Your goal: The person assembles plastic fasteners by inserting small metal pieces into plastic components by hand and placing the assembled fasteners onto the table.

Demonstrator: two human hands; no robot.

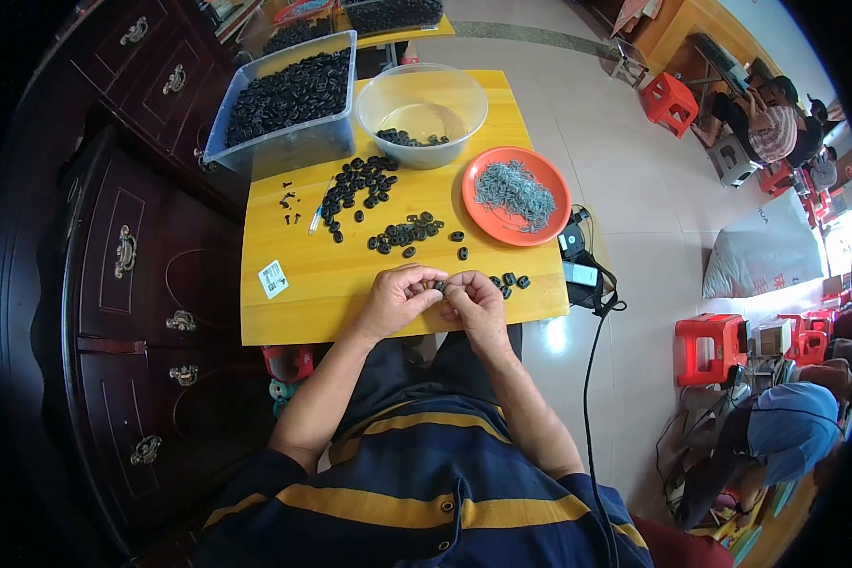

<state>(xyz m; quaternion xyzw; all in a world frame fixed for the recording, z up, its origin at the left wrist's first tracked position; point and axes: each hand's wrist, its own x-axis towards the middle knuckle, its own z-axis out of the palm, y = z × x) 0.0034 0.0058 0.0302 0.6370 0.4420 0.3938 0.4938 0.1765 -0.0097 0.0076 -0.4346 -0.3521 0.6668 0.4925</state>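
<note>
Near the front of the yellow table (298, 317), my left hand (395, 301) and my right hand (478, 310) meet fingertip to fingertip. Between them they pinch a small black plastic piece (439, 285), mostly covered by the fingers. Just beyond the hands lies a cluster of black oval pieces (405, 234), with a larger scatter of them (360, 185) behind. Several more pieces (508, 280) rest beside my right hand. An orange plate (475, 210) at the right holds a heap of thin grey metal pins.
A blue-grey tub (293, 147) full of black pieces stands back left, beside a clear bowl (421, 80) with a few. A pen-like tool (315, 221) and a white label (273, 279) lie left. A black cable (592, 379) hangs right; other people (790, 431) sit beyond.
</note>
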